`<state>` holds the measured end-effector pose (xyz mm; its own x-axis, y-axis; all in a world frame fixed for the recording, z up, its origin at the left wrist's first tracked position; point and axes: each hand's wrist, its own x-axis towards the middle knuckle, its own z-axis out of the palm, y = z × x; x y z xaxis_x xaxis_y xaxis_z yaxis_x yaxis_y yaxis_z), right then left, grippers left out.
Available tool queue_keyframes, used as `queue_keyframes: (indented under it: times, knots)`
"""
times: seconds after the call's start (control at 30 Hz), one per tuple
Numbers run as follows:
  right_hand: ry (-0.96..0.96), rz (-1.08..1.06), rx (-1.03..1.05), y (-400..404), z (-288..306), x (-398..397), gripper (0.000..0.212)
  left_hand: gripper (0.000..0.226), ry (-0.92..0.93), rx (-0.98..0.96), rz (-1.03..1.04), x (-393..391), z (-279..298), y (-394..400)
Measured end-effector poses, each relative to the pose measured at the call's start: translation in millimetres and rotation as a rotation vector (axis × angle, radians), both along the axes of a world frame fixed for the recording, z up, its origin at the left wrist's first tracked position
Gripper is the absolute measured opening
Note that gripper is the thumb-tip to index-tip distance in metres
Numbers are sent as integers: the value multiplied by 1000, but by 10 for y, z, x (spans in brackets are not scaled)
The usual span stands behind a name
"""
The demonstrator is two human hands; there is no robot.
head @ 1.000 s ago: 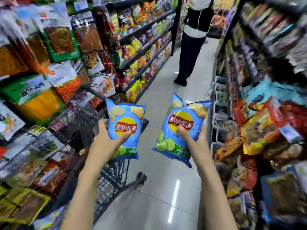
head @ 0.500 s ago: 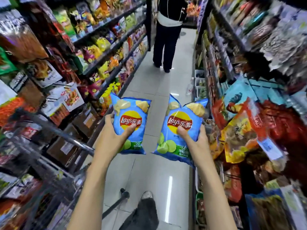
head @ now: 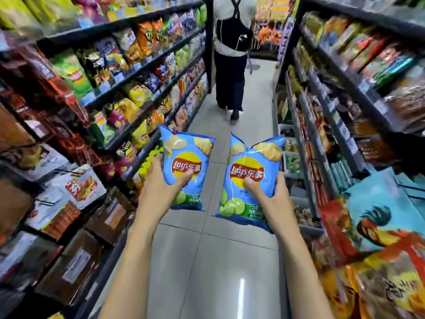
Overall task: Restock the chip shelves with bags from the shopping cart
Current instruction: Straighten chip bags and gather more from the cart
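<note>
Blue foil in both fists: my left hand (head: 161,187) grips one blue Lay's bag (head: 187,171), thumb across the logo, fingers curled behind; my right hand (head: 268,199) grips a second blue Lay's bag (head: 249,180) the same way. Both bags are upright, held out in front of me over the aisle floor (head: 218,261), near each other but not touching, and not touching any shelf.

Progress, as I judge it: two bags are out of the cart and in hand, but neither is shelved yet. So this pair is mid-carry, w/ the placing step left. The chip shelves (head: 142,74) on my left look well filled w/ yellow, green and orange bags; I can't spot an obvious gap or a matching blue row from here. How many bags are left to do, can't say.

Hard to see: the shopping cart isn't in view at all, so its contents are unknown. Shelves on both sides are motion-blurred, most labels unreadable. Fingers behind each bag are hidden. Lower left holds brown boxes (head: 76,261), edges smeared. A person w/ a dark backpack (head: 230,65) stands further down the aisle, head cut off by the frame top, partly blocking the far end
</note>
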<state>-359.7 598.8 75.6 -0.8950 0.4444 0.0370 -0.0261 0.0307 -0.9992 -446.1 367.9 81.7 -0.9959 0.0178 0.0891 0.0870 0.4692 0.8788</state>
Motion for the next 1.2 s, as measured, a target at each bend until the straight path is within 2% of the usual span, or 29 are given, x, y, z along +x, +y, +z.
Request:
queue_keyframes:
  times: [0.17,0.4,0.47,0.63,0.67,0.73,0.77,0.8,0.87,1.03,1.13,1.2]
  knots:
    - [-18,-24,-22,123,-93,-783,43,64,50,-27,18,-720,-60,151]
    - [2,62,1,218,-148,-2183,38,68,141,-62,128,-1947,-11,272]
    - [16,110,3,250,-94,-2678,37,63,187,-47,152,-2350,81,310]
    - [89,283,57,388,193,-4041,40,72,279,-82,302,-3357,361,309]
    - [123,320,71,380,219,-4370,44,75,320,-80,320,-3596,455,280]
    - [148,357,117,325,344,-4513,55,81,314,-83,314,-3677,512,230]
    - [227,444,111,245,587,-5388,59,81,397,-113,431,-4287,773,162]
    - [242,470,139,224,629,-5610,60,81,399,-71,453,-4443,825,105]
    - [284,473,184,120,713,-5846,62,79,409,-23,414,-4556,987,22]
    - [380,651,190,-212,1173,-6740,55,86,499,-32,525,-5143,1593,-412]
    - [447,750,116,-503,1464,-7175,79,89,590,-30,568,-5424,1990,-772]
    - [474,806,52,-727,1686,-7422,78,86,648,-17,564,-5571,2262,-930]
